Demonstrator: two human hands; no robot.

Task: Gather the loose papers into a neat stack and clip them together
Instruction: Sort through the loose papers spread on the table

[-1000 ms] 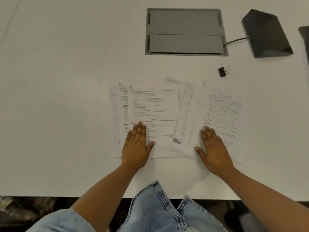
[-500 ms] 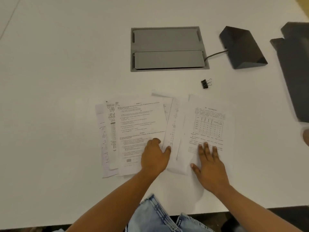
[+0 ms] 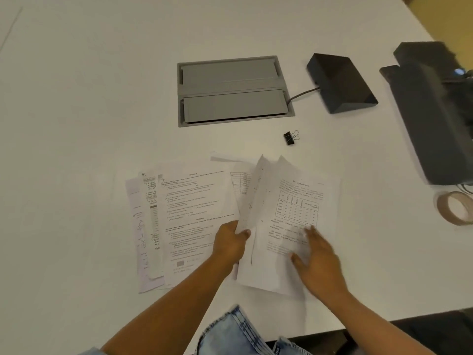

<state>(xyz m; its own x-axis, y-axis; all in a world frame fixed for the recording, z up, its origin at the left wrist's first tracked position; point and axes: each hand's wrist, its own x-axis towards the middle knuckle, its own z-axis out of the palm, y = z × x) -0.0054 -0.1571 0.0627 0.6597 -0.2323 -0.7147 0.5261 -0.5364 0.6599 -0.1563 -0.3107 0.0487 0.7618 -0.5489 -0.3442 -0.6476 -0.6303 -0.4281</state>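
Note:
Several printed papers lie fanned out on the white table (image 3: pixel 76 124). The left pile (image 3: pixel 189 208) lies flat with a text sheet on top. My left hand (image 3: pixel 230 242) pinches the left edge of the right-hand sheets (image 3: pixel 281 201), whose left side is lifted and curled up. On the lower part of those sheets my right hand (image 3: pixel 317 262) rests flat with fingers spread, blurred by motion. A small black binder clip (image 3: pixel 290 137) lies on the table beyond the papers, untouched.
A grey recessed cable hatch (image 3: pixel 230 90) sits behind the papers. A dark wedge-shaped box (image 3: pixel 340 83) with a cable lies to its right, a large dark device (image 3: pixel 435 111) at the right edge, and a roll of tape (image 3: pixel 454 207) below it.
My left hand moved from the left pile to the right-hand sheets and took hold of their edge, lifting it. My right hand stayed on those sheets. The view shifted left.

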